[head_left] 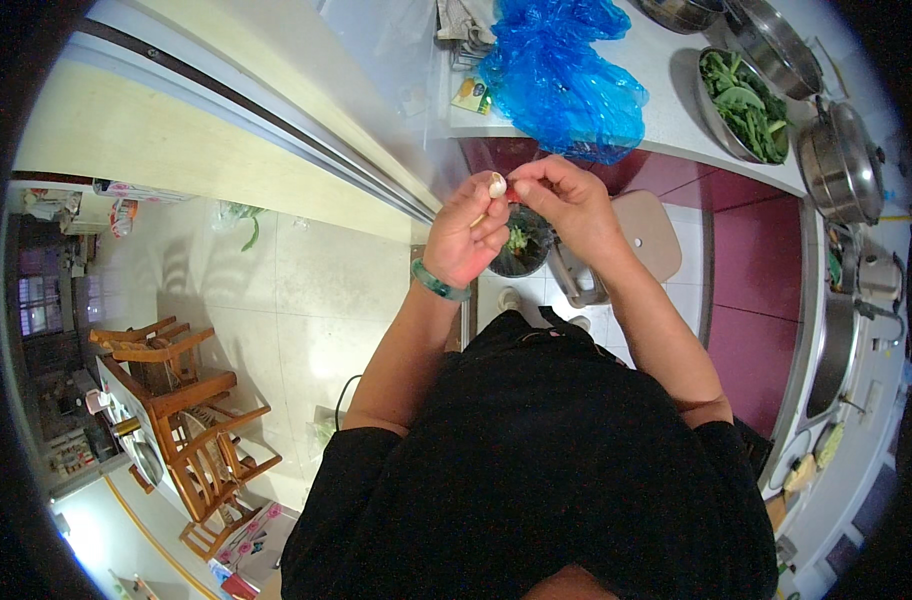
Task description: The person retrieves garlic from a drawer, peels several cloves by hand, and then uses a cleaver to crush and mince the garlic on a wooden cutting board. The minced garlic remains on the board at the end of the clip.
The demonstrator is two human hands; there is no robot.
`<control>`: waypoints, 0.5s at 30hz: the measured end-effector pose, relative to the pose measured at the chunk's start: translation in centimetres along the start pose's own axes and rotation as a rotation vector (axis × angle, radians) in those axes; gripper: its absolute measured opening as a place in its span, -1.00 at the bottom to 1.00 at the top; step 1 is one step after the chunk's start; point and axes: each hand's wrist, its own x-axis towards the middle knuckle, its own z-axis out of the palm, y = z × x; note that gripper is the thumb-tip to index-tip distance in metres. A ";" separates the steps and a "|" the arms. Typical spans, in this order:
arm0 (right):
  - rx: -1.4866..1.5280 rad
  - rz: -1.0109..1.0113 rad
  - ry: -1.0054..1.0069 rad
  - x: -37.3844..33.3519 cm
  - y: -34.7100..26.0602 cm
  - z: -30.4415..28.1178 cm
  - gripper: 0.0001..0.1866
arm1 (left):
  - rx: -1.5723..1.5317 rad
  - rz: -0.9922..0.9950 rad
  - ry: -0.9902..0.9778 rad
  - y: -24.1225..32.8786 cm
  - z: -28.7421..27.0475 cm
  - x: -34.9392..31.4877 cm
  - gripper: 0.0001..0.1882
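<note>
A person in a black shirt (536, 470) is standing and working with both hands in front of the body. The left hand (466, 228) is holding a small white bulb (498, 185) up near its fingertips. The thumb and first finger are pinching it, and the other fingers are curling in toward the palm. A green bracelet (439, 280) is circling the left wrist. The right hand (568, 203) is reaching in from the other side, with its thumb and first finger coming close together just beside the white bulb. A bit of red is showing there, but one cannot tell if those fingertips are pinching anything. Below the hands, a dark bin (521, 269) is sitting on the floor, and green scraps (519, 241) are lying in it. A tan stool (648, 232) is standing to the right of the bin. Past the hands, a shiny blue bag (566, 75) is resting on the white counter (666, 125). Farther right, a bowl (709, 117) is holding green leaves (744, 100), and a silver pot (838, 165) is standing near it. Wooden chairs (204, 445) are standing far off to the left.
</note>
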 end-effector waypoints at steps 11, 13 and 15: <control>0.014 0.023 0.111 -0.7 -0.5 0.8 -0.94 | 0.781 0.311 0.322 -0.7 3.8 -0.2 -0.78; 0.001 0.002 0.121 -0.7 -0.7 0.9 -0.94 | 0.781 0.359 0.320 -1.1 3.8 -0.3 -0.77; -0.004 -0.021 0.134 -0.7 -0.9 1.0 -0.94 | 0.757 0.400 0.304 -1.3 3.6 -0.4 -0.76</control>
